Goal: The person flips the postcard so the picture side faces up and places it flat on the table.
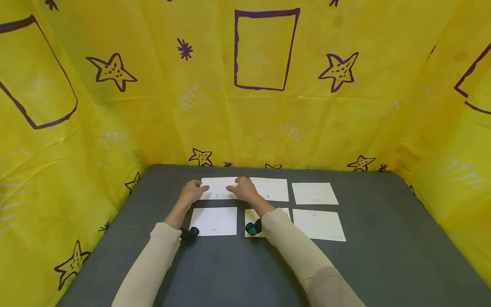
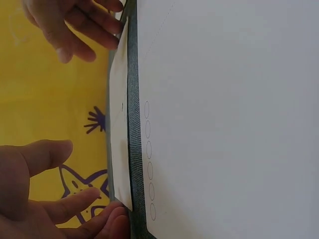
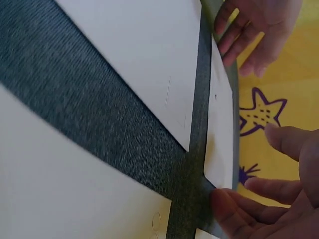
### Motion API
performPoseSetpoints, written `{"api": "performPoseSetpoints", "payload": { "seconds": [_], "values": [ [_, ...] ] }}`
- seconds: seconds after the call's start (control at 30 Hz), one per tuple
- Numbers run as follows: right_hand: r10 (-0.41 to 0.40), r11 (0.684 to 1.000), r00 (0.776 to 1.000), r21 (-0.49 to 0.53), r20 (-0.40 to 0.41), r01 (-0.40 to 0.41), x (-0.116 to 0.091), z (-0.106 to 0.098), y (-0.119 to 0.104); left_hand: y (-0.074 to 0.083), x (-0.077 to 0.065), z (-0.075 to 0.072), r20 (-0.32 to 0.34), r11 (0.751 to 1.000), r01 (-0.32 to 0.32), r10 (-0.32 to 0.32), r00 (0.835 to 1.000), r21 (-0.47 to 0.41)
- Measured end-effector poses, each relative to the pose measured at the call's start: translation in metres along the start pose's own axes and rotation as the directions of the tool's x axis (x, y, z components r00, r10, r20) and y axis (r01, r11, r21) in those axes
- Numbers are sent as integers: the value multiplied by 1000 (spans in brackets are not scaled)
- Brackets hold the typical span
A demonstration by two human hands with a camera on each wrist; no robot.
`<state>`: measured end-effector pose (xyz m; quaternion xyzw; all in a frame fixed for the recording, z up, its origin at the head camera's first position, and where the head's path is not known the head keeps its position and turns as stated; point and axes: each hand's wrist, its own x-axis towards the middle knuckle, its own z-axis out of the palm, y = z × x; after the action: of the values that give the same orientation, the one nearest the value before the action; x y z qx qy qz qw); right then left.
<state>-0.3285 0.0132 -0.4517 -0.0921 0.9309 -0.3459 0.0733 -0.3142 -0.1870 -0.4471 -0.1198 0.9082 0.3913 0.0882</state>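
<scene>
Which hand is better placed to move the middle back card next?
Probably the right hand: it is nearer the middle back card; the left hand is across the left back card.

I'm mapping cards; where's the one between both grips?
In the head view, that card lies at the far row's left end, beyond the near row's left card.

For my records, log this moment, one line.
white card: back row, leftmost | left grip: at left end | right grip: at right end
</scene>
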Motion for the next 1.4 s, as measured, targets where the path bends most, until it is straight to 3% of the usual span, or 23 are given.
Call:
{"api": "performPoseSetpoints", "payload": {
  "seconds": [0.37, 0.57, 0.97, 1.4],
  "values": [
    [88, 987, 993, 142, -73, -77, 2, 5, 0, -6, 3, -1, -39, 998, -61, 60, 997, -7],
    [123, 970, 986, 223, -112, -96, 2, 6, 1, -8, 4, 0, -40, 999, -46, 46, 998, -4],
    [227, 905, 969, 388, -96, -173, 1, 5, 5, -10, 7, 1, -44, 998, -29, 27, 999, -47],
    [299, 839, 948, 502, -106, -208, 3, 5, 9, -15, 9, -1, -97, 988, -31, 16, 995, -152]
  ]
}}
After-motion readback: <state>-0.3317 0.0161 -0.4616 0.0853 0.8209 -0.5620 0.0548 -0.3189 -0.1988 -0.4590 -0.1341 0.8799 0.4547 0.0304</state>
